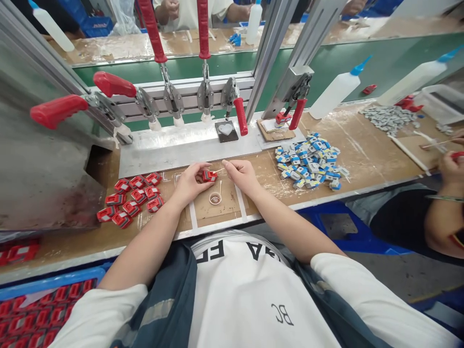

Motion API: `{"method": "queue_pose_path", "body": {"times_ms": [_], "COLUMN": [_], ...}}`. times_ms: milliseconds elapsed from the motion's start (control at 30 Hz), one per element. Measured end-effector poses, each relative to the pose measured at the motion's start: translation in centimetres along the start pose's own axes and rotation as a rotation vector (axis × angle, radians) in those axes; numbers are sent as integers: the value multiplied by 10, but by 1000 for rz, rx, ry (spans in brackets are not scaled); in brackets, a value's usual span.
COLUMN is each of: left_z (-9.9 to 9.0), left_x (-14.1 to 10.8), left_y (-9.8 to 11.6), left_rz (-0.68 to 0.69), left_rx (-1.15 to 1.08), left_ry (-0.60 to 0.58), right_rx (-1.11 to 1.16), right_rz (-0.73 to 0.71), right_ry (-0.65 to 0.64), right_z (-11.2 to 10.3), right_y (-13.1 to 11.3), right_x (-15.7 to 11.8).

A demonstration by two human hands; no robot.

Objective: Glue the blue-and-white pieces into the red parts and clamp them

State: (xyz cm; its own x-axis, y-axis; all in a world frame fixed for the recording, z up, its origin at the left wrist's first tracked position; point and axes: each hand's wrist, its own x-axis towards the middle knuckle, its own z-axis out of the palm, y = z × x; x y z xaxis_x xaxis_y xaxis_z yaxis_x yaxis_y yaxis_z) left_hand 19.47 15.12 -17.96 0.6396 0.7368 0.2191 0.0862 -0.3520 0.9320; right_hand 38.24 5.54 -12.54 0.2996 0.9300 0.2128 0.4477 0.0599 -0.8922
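Observation:
My left hand [191, 181] holds a small red part [209, 176] between thumb and fingers, above the brown work board. Pinched in my right hand [240, 174] is a thin swab stick [219, 170], its tip at the red part. Just below them stands a small round cup [215, 198] with dark reddish contents, and another swab [221, 186] leans in it. Several red parts [138, 195] lie in loose rows left of my left hand. A pile of blue and white pieces [311, 159] lies to the right of my right hand.
Toggle clamps with red handles [116, 84] stand behind the metal plate [155, 153]. A glue bottle [335, 94] stands at the back right. A blue crate [50, 282] of red parts is at lower left. Another person's hand [453, 169] is at the right edge.

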Motion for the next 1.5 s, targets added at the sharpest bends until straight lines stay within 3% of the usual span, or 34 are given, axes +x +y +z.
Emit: {"method": "queue_pose_path", "body": {"times_ms": [433,733,1167,1433,1500], "left_z": [0,0,2,1,-1], "left_x": [0,-1,-1,0,0], "left_y": [4,2,-2,-3,-2], "left_rz": [35,54,154,194,191], "left_rx": [83,82,132,150,143], "left_ry": [-16,-7,12,27,46], "right_rx": [-29,-98,-35,-25,-54], "right_rz": [-9,-61,-71,-85,-94], "right_ry": [-30,63,-69,26,-20], "right_z": [6,2,5,3,1], "right_y": [3,7,0,0,0], "right_x": [2,-1,-3,-2,-7]}}
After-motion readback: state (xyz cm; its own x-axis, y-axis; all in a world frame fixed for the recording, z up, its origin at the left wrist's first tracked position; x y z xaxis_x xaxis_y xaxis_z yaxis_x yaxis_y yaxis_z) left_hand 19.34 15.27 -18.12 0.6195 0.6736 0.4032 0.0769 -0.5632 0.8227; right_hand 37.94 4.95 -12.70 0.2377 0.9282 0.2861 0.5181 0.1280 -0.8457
